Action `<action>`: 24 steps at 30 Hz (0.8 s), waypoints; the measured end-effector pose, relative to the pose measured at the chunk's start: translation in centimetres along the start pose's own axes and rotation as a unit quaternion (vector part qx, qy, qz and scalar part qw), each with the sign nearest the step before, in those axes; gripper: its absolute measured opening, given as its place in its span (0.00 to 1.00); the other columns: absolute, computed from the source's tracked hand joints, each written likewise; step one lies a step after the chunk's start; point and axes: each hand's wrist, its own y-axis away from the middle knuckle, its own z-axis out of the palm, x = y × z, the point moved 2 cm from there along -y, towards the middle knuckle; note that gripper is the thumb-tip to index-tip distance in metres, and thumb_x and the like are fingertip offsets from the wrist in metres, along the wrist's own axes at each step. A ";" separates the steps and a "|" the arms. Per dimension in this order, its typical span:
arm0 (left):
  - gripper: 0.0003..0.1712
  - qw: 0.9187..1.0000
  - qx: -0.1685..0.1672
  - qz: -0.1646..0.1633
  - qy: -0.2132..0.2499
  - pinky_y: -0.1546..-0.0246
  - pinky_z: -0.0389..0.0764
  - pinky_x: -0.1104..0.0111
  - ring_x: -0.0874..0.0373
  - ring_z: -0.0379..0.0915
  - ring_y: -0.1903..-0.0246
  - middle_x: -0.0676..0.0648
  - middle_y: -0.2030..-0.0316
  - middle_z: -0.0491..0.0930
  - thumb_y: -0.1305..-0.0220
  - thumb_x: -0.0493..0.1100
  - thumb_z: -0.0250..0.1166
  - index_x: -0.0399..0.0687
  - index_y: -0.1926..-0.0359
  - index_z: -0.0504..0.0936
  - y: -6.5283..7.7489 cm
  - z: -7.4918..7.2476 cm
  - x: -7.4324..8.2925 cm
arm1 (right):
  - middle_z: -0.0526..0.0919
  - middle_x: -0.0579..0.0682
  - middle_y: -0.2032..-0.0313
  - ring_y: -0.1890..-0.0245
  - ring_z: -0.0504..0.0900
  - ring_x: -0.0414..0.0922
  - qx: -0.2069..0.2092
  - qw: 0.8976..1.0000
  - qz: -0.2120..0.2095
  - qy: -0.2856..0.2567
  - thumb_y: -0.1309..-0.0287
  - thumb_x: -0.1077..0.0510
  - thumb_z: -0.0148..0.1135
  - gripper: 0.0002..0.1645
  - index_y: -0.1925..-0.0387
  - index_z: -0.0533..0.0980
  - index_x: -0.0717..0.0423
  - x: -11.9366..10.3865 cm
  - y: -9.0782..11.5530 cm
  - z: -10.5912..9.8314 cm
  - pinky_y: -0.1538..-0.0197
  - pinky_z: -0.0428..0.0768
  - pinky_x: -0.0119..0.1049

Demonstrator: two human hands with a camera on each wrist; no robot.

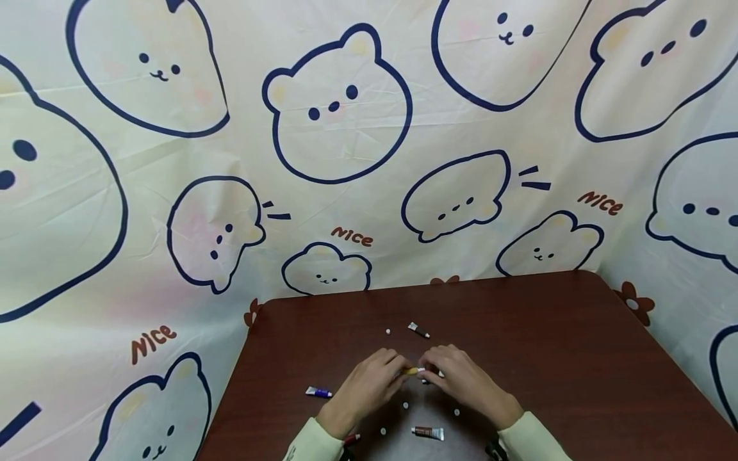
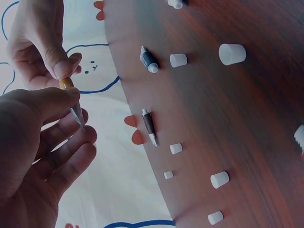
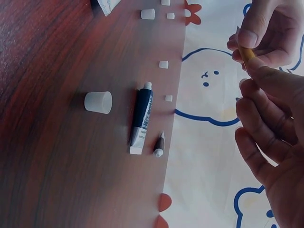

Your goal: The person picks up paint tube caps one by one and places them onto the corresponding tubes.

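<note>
Between both hands is a small yellow paint tube [image 1: 411, 371], held above the table. My left hand [image 1: 371, 381] pinches it with thumb and finger near its silver tail, which shows in the left wrist view below the yellow body [image 2: 66, 82]. At the other end, thumb and fingers of my right hand [image 1: 461, 378] pinch it, covering most of that end. In the right wrist view a yellow strip [image 3: 248, 55] shows between the two thumbs. On the table behind the hands lies a dark paint tube [image 1: 418, 330].
A purple tube [image 1: 318, 392] lies left of the hands, a brown tube [image 1: 428, 433] nearer the front. A red tube [image 1: 352, 439] is partly hidden by my left wrist. Several small white caps [image 1: 405, 405] stand around the brown table [image 1: 548, 339]. A dark blue tube [image 3: 141, 118] shows too.
</note>
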 end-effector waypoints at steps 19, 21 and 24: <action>0.10 1.000 0.017 0.002 0.019 0.57 0.82 0.74 0.67 0.78 0.60 0.59 0.59 0.85 0.30 0.43 0.77 0.56 0.52 0.86 0.1 0.2 -0.2 | 0.85 0.34 0.63 0.64 0.77 0.29 -0.002 1.000 0.005 -0.008 0.23 0.51 0.67 0.04 0.55 0.85 0.45 0.3 0.3 0.3 0.57 0.80 0.36; 0.10 1.000 0.020 0.003 0.019 0.58 0.82 0.74 0.67 0.77 0.60 0.59 0.59 0.85 0.30 0.43 0.77 0.57 0.52 0.86 0.1 0.2 -0.1 | 0.85 0.34 0.63 0.64 0.77 0.28 -0.003 1.000 0.004 -0.007 0.22 0.50 0.66 0.05 0.55 0.86 0.44 0.3 0.3 0.3 0.57 0.80 0.36; 0.10 1.000 0.024 0.002 0.017 0.59 0.81 0.74 0.67 0.77 0.61 0.59 0.59 0.85 0.30 0.43 0.78 0.57 0.52 0.86 0.1 0.3 -0.1 | 0.86 0.34 0.62 0.64 0.77 0.27 -0.004 1.000 0.007 -0.003 0.21 0.48 0.65 0.08 0.56 0.87 0.43 0.3 0.3 0.4 0.56 0.81 0.36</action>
